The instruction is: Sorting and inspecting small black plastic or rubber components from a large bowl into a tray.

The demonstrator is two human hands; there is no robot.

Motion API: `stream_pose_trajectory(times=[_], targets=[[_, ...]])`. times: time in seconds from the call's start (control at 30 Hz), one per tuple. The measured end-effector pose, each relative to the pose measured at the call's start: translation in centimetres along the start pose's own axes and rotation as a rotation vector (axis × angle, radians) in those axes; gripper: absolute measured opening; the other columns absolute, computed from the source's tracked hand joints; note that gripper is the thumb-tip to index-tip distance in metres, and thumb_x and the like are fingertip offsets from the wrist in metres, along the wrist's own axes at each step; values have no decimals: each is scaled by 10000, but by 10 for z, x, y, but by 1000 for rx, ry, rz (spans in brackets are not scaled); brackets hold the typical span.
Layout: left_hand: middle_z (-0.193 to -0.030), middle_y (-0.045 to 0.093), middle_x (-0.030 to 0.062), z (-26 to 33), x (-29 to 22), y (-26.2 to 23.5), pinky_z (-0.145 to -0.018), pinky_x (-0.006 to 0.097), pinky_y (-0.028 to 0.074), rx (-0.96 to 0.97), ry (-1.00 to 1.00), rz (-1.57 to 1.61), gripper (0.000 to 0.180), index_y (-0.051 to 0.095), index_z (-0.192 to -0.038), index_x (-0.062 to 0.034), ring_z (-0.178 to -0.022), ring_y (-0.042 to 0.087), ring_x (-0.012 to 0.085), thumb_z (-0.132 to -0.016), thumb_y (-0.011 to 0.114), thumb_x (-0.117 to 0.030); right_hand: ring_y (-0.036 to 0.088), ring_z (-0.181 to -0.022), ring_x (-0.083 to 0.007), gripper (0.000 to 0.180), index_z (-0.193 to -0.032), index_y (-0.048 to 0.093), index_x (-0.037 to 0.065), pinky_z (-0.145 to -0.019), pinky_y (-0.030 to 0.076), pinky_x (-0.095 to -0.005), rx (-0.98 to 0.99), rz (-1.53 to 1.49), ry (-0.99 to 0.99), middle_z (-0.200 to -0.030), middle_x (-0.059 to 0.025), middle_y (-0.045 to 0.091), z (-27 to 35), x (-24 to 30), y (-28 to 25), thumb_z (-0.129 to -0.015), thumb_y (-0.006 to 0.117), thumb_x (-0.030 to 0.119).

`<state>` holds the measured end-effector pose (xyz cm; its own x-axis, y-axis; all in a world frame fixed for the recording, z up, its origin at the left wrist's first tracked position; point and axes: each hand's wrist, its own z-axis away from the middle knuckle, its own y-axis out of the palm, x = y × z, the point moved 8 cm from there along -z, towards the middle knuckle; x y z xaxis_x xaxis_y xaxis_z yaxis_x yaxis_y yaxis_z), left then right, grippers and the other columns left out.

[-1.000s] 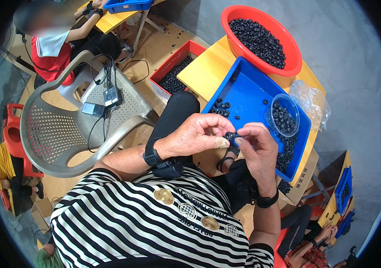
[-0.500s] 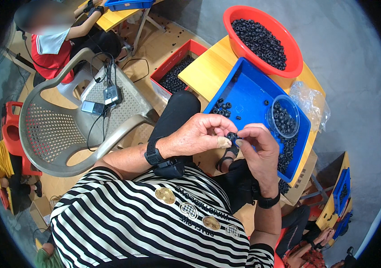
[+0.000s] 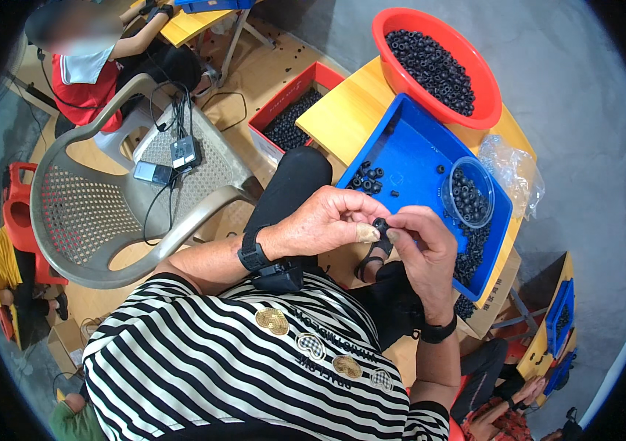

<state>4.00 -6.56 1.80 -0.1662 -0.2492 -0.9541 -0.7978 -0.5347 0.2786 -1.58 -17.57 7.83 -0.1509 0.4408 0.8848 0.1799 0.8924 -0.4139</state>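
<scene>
My left hand (image 3: 324, 220) and my right hand (image 3: 425, 246) meet over my lap, fingertips pinching a small black ring-shaped part (image 3: 382, 226) between them. Both thumbs press against it. Just beyond my hands lies a blue tray (image 3: 408, 154) holding loose black rings and a clear round cup (image 3: 469, 192) filled with more of them. A black band is on each wrist.
A red basin (image 3: 436, 65) full of black rings stands on a yellow table (image 3: 339, 114) behind the tray. A red crate (image 3: 291, 117) of rings sits on the floor. To the left stands a grey plastic chair (image 3: 107, 198) with devices and cables; another person sits beyond.
Both hands stay together on the small black part; only the fingers have shifted slightly around it.
</scene>
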Motion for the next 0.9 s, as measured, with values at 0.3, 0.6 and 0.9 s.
stream_pose_trajectory(times=[0.3,0.6,0.9], targets=[[-904,642,30,2,3,-2,-757,201,482,-24,-46,115,259,621,-1076,2,-815,591,60,-828,661,-57,578,-765,-109,125,-865,627,-9,-667,471,-224,-150,-169,136,-882,-63,622,7,-12,-1,-756,660,-61],[-868,650,69,6,22,2,-689,231,536,-21,-326,501,242,600,-1071,10,-739,635,112,-851,637,-84,582,-741,-132,152,-861,639,13,-643,468,-233,-133,57,-61,-858,-70,616,5,7,3,-734,668,-66],[-851,651,77,6,25,9,-678,267,547,34,-388,440,196,615,-1039,15,-707,635,130,-867,607,-78,526,-685,-110,170,-864,657,36,-577,424,-219,-132,55,-16,-858,-48,572,11,-3,6,-724,675,-59]])
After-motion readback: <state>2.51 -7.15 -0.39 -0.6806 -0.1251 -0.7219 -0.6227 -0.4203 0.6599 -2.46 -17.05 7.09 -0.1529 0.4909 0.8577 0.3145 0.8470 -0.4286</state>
